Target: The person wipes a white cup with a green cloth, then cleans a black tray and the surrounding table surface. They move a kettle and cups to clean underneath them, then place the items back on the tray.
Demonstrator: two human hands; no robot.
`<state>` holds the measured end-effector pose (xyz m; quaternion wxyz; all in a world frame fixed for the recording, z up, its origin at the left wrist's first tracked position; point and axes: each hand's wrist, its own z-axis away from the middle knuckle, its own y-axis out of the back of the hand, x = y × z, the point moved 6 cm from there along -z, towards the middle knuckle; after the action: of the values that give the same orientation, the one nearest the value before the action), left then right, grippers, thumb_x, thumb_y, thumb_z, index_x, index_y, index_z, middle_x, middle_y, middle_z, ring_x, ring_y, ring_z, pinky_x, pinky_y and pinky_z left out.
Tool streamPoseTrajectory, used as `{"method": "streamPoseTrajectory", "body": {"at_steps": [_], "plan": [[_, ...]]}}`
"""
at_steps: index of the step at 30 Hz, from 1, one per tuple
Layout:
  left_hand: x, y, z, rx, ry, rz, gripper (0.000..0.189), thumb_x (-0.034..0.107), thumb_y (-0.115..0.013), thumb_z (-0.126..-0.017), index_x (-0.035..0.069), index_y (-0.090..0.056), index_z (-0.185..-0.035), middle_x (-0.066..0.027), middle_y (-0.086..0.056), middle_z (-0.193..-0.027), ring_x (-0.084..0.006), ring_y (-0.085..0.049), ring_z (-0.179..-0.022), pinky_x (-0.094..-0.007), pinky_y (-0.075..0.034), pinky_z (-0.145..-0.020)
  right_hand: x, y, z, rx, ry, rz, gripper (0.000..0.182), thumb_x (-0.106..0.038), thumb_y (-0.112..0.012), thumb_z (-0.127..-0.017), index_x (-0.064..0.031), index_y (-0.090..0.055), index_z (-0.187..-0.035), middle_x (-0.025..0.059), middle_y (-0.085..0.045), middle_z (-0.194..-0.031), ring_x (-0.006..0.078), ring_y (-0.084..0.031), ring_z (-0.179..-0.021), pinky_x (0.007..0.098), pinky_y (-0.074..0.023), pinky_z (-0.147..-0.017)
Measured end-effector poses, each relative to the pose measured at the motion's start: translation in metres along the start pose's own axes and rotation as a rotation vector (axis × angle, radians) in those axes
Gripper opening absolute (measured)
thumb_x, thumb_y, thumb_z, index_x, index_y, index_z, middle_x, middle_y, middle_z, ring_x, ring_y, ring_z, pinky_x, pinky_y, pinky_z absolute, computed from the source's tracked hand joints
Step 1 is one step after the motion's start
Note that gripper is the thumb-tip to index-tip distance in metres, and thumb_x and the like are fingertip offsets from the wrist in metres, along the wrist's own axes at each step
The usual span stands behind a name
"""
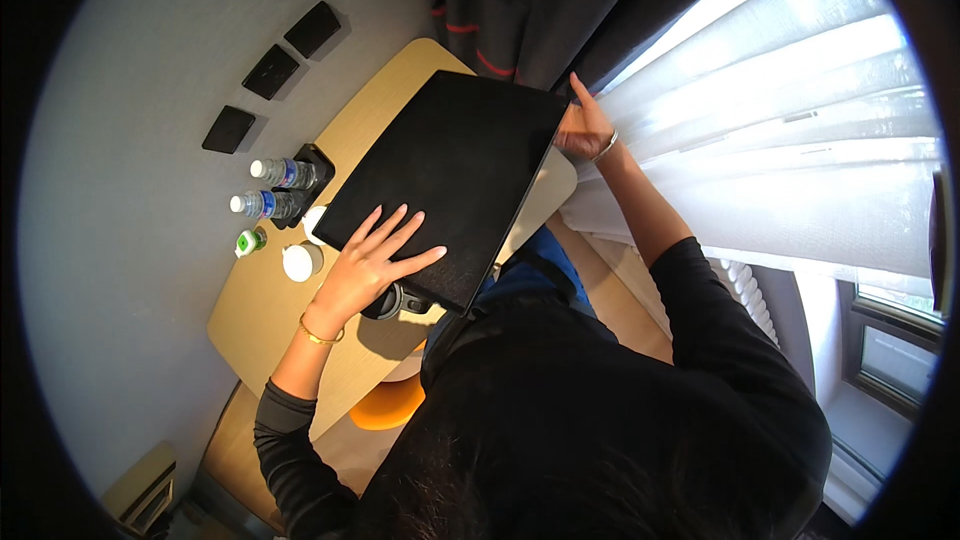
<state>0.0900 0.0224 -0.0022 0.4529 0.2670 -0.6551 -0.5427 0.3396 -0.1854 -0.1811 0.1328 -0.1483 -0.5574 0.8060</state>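
A large flat black rectangular panel (457, 172) lies slantwise over the light wood table, its near corner by my waist. My left hand (367, 266) rests on the panel's near left part with the fingers spread. At the far right edge is my right hand (583, 127), its thumb pointing up and its fingers partly hidden at the edge, where it holds the panel. A black and grey rounded object (394, 301), partly covered, shows below the panel near my left wrist. What the panel rests on is hidden.
On the table (274, 315), by the wall, stand two water bottles (289, 174) near a black tray (321, 163), white cups (301, 262) and a small green-and-white container (250, 242). An orange seat (386, 403) is below. Dark curtains (487, 0) hang behind; a sheer curtain (750, 135) hangs right.
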Motion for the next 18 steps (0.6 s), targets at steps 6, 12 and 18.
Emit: {"method": "streamPoseTrajectory", "body": {"at_steps": [6,12,18], "plan": [[0.005,0.033,0.019,0.011,0.150,0.196,0.065,-0.007,-0.052,-0.061,0.023,-0.064,-0.117,-0.0163,-0.049,-0.133,-0.0361,-0.044,-0.126,-0.0471,-0.035,-0.105,0.057,0.111,-0.029,0.404,0.148,1.703,0.074,-0.059,-0.059,-0.078,-0.0234,-0.038,-0.139,0.0164,-0.033,-0.143,0.0383,-0.039,-0.125,0.0543,-0.0337,-0.102],[0.036,0.078,0.086,0.127,0.560,0.396,0.046,-0.001,-0.054,-0.069,0.016,-0.066,-0.110,-0.0235,-0.052,-0.129,-0.0424,-0.048,-0.121,-0.0505,-0.036,-0.101,0.169,0.077,-0.048,0.382,-0.086,2.507,0.096,-0.060,-0.072,-0.064,-0.0418,-0.022,-0.144,0.0170,0.004,-0.154,0.0534,0.001,-0.135,0.0755,-0.0144,-0.097],[0.081,0.064,0.216,0.136,1.308,0.457,0.021,0.000,-0.054,-0.086,0.000,-0.055,-0.107,-0.0234,-0.055,-0.124,-0.0310,-0.052,-0.119,-0.0380,-0.042,-0.098,0.184,0.087,-0.068,0.354,0.104,2.502,0.087,-0.050,-0.072,-0.070,-0.0434,-0.025,-0.143,0.0149,0.006,-0.154,0.0515,0.001,-0.136,0.0740,-0.0077,-0.099]]}}
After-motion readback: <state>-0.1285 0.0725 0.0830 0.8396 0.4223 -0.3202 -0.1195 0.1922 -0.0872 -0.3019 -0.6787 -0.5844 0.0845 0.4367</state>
